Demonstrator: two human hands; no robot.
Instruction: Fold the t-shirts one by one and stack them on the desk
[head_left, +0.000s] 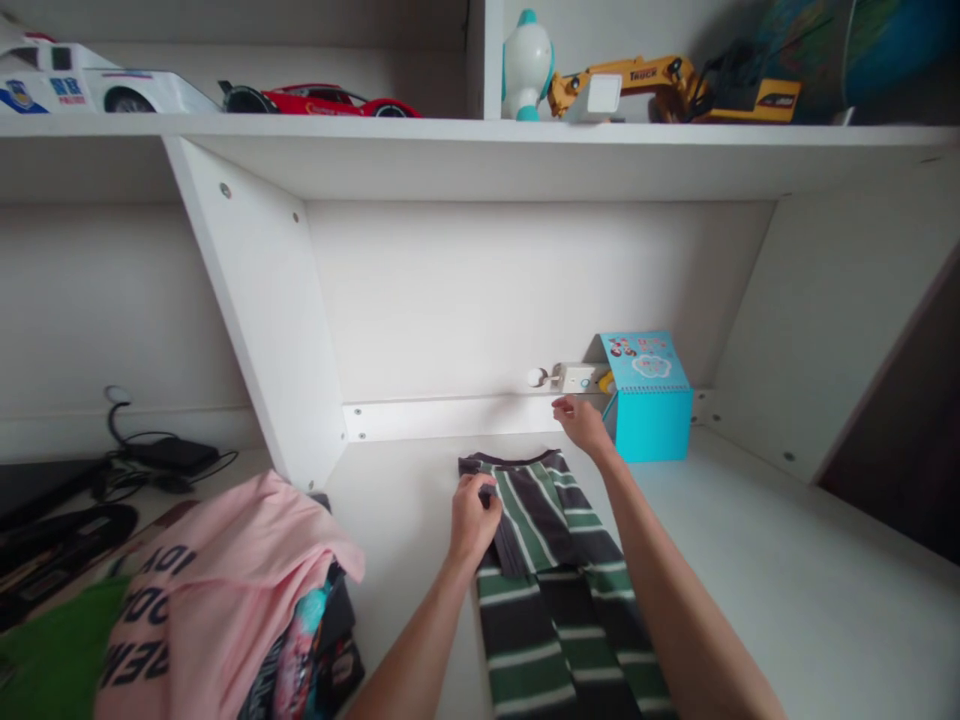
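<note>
A striped shirt (559, 580) in dark grey, green and white lies folded lengthwise on the white desk (787, 580), its collar pointing away from me. My left hand (474, 515) is closed, pinching the folded left edge of the shirt near the collar. My right hand (581, 422) hovers just past the collar's right end, fingers curled, close to a turquoise box (651, 400). I cannot see anything in its fingers.
A heap of clothes with a pink shirt (225, 590) on top sits at the left. Behind it stands a white upright panel (262, 320). A small white device (574, 378) rests by the back wall. Toy cars (315, 100) and a yellow toy excavator (675, 90) stand on the shelf above.
</note>
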